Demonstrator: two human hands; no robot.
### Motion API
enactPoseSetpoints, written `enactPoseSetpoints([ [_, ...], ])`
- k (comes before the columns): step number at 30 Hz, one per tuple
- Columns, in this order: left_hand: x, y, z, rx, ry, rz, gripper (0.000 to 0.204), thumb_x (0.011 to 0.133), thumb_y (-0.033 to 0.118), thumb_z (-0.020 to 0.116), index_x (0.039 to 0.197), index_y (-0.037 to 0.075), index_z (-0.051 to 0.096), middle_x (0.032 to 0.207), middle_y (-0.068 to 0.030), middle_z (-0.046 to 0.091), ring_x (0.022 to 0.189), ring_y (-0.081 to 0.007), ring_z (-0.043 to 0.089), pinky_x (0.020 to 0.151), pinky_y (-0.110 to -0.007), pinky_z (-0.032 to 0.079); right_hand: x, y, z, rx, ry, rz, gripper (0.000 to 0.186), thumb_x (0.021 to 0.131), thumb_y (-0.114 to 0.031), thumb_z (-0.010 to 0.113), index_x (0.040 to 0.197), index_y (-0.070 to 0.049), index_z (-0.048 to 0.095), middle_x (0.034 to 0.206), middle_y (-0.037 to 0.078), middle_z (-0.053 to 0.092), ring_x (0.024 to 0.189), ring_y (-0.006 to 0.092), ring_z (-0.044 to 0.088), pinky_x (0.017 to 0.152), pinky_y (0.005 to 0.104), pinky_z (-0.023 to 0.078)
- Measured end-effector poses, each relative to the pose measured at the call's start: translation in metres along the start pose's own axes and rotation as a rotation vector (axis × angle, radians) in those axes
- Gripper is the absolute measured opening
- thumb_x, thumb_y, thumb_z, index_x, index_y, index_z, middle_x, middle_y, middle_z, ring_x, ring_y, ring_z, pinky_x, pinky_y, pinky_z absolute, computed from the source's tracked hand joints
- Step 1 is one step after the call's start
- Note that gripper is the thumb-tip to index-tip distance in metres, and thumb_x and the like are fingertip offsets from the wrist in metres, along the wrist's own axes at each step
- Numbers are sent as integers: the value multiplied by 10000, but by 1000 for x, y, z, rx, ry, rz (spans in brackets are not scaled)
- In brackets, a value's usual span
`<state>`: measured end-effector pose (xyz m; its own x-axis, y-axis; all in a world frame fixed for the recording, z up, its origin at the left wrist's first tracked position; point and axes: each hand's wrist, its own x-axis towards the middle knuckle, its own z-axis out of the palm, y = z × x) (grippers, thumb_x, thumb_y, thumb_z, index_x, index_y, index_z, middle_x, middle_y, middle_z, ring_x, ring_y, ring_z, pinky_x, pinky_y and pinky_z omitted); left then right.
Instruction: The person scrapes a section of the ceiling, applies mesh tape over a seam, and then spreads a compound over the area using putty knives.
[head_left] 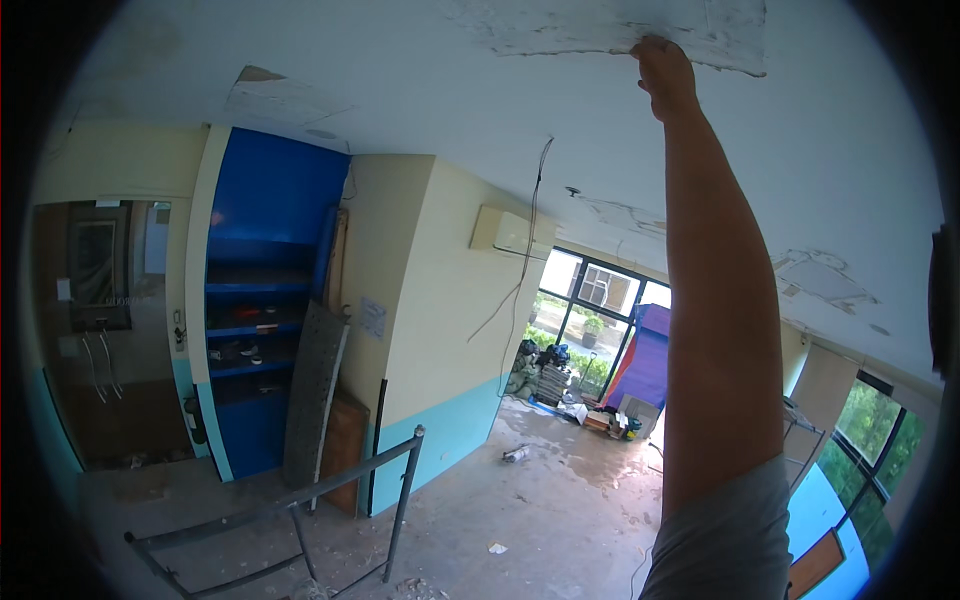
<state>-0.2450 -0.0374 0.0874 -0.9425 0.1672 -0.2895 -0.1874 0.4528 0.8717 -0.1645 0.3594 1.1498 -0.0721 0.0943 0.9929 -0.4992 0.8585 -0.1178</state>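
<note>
A blue shelf unit [262, 288] is seen at nine o'clock, a grey metal frame [330, 484] between seven and eight. Toward one o'clock, loose wires [534, 215] are hung near centre; farther out, a rough-edged ceiling patch [620, 25] is touched by the raised right hand [667, 78], fingers bunched; whether anything is gripped cannot be told.

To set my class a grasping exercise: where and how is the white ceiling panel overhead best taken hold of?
Probably by the ragged long edge of the white ceiling panel, coming from below, where the right hand reaches. The panel's broad, flat face offers little to grasp, while this edge shows a visible break. Whether fingers fit behind it, I cannot tell.
</note>
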Motion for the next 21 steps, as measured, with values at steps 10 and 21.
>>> enactPoseSetpoints([
  [10,-1,-9,-3,23,5,0,211,844,246,619,1012,120,645,791,-136,636,678,-257,597,628,-414,496,6,17,43,-141,-50,-55,401,764,-183,586,1120,-5,636,1059,147,657,930,259,613,796,347,496],
  [21,-3,-13,-8,53,9,4,224,842,253,622,1018,116,648,806,-145,641,702,-257,605,644,-414,498,12,21,76,-252,-224,8,450,771,-163,581,1190,0,598,1091,166,654,1014,268,602,846,344,484],
])
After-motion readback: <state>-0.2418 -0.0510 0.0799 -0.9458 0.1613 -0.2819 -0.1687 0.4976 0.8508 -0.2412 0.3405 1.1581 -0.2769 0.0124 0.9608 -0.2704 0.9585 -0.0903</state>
